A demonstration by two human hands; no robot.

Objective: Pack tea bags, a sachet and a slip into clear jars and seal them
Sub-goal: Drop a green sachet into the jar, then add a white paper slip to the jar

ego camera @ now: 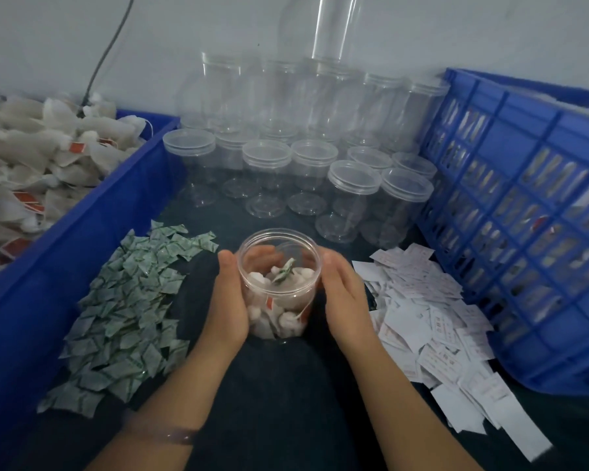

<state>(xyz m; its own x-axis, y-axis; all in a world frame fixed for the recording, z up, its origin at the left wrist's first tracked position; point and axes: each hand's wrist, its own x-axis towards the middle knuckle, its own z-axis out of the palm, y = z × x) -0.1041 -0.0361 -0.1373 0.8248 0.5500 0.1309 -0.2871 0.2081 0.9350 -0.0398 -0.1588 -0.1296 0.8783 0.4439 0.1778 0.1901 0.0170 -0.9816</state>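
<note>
Blue crate (538, 212) right; dark cloth (286, 402) underneath; grey cable (108, 56) on wall.

Only one view is given, taken from a camera worn on the head of the person. The scene is looked at forward and steeply downward, so the dark work surface (266, 385) is seen from above and close. Both forearms enter from the bottom edge of the picture and are met near the middle, where the left hand (227, 297) and the right hand (349, 294) are seen at short range. The far edge of the surface and the pale wall (48, 39) behind it are reached at the top. Straight lines are bent near the sides by the wide-angle lens. No second view is provided, therefore nothing is shared.
</note>
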